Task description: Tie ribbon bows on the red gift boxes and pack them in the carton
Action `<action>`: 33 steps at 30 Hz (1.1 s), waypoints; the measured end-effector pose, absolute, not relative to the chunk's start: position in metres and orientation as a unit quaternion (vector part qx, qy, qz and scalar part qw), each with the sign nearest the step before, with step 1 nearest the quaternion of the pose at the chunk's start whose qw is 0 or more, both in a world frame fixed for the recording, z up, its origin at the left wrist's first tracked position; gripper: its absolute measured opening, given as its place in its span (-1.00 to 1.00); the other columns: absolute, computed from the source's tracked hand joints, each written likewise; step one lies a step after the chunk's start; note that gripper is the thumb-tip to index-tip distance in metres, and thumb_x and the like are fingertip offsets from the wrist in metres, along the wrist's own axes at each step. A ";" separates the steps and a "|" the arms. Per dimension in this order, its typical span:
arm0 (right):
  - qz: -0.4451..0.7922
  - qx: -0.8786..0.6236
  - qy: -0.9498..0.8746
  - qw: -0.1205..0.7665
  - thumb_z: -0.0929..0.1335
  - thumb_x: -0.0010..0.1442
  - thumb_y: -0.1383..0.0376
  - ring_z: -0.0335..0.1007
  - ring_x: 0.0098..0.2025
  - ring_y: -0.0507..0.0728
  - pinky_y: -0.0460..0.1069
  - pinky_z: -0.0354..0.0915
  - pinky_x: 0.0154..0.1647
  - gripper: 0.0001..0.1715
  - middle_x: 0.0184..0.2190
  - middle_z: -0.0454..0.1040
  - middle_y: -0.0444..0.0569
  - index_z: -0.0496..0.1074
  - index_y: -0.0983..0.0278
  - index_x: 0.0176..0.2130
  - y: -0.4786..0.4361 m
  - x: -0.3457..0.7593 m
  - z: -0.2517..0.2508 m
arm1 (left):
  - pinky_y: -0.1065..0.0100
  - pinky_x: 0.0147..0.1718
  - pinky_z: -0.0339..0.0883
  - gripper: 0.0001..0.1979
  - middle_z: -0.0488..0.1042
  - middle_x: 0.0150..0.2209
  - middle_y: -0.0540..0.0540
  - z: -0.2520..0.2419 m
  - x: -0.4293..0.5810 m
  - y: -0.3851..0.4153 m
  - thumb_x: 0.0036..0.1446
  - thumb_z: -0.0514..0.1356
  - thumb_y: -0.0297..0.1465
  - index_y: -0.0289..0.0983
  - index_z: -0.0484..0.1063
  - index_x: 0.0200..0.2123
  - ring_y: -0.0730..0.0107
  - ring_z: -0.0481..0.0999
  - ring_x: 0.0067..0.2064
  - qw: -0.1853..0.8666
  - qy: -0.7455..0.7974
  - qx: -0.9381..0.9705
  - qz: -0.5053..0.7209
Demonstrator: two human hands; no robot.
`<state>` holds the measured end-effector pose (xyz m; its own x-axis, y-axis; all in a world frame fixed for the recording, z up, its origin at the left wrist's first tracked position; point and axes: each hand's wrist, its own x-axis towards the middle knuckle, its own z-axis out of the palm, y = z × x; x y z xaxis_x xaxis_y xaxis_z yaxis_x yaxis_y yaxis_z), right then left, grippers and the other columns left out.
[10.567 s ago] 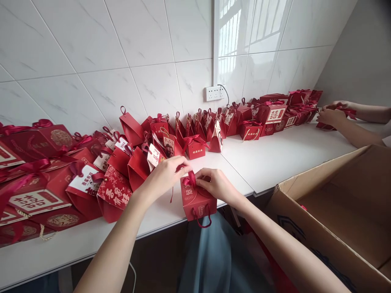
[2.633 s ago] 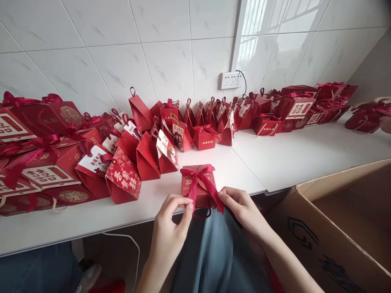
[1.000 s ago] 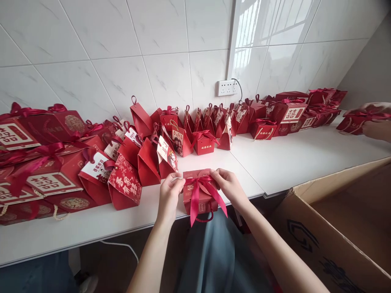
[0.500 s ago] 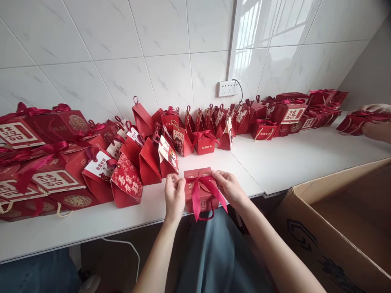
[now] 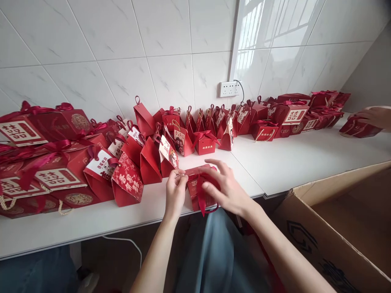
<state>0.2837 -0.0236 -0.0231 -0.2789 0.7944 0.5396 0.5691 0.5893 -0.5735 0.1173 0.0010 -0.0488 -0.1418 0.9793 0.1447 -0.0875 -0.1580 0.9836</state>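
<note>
A small red gift box (image 5: 194, 197) with gold print stands at the table's front edge, straight before me. Its dark pink ribbon (image 5: 201, 201) is tied in a bow, tails hanging down the front, and a red cord handle (image 5: 212, 210) droops below. At the box's upper left, my left hand (image 5: 176, 191) is closed in a pinch on the bow's left loop. My right hand (image 5: 227, 188) spreads its fingers over the box's top and right side, hiding much of the bow. Whether its fingertips touch the ribbon is unclear.
Stacked red boxes with bows (image 5: 58, 175) fill the table's left. Pointed red boxes (image 5: 151, 160) line the wall, more boxes (image 5: 293, 116) beyond. An open carton (image 5: 305, 228) stands at right front. Another person's hand (image 5: 378, 117) holds a red box at far right.
My right hand has let go of the bow's right side and spread over the box. The box has turned slightly. At far right, the other person's hand has shifted on its box.
</note>
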 end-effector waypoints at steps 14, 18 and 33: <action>-0.011 -0.387 -0.846 0.366 0.24 0.27 0.17 0.17 0.17 0.32 0.27 0.15 0.13 -0.69 0.02 0.30 0.23 0.42 0.30 -0.11 -0.049 0.298 -0.035 | 0.48 -0.50 0.11 -0.82 0.17 -0.58 0.12 -0.047 0.113 0.003 0.00 0.20 -0.25 -0.22 0.32 -0.39 0.54 0.17 -0.54 0.407 0.492 0.492 0.592; 0.071 -0.401 -0.810 0.422 0.27 0.25 0.16 0.17 0.18 0.28 0.19 0.23 0.11 -0.65 0.08 0.24 0.19 0.33 0.25 -0.01 -0.045 0.309 -0.037 | 0.43 -0.31 0.23 -0.71 0.33 -0.36 0.01 -0.037 0.108 -0.001 -0.01 0.22 -0.17 -0.22 0.37 -0.27 0.46 0.33 -0.33 0.357 0.512 0.546 0.559; 0.250 -0.372 -0.787 0.423 0.48 -0.07 0.35 0.07 0.25 0.32 0.26 0.28 0.13 0.23 0.22 -0.01 0.18 -0.28 0.09 0.33 -0.014 0.306 -0.067 | 0.42 -0.33 0.32 -0.70 0.43 -0.42 -0.02 -0.037 0.110 -0.021 0.02 0.21 -0.14 -0.27 0.35 -0.41 0.39 0.47 -0.33 0.372 0.536 0.540 0.531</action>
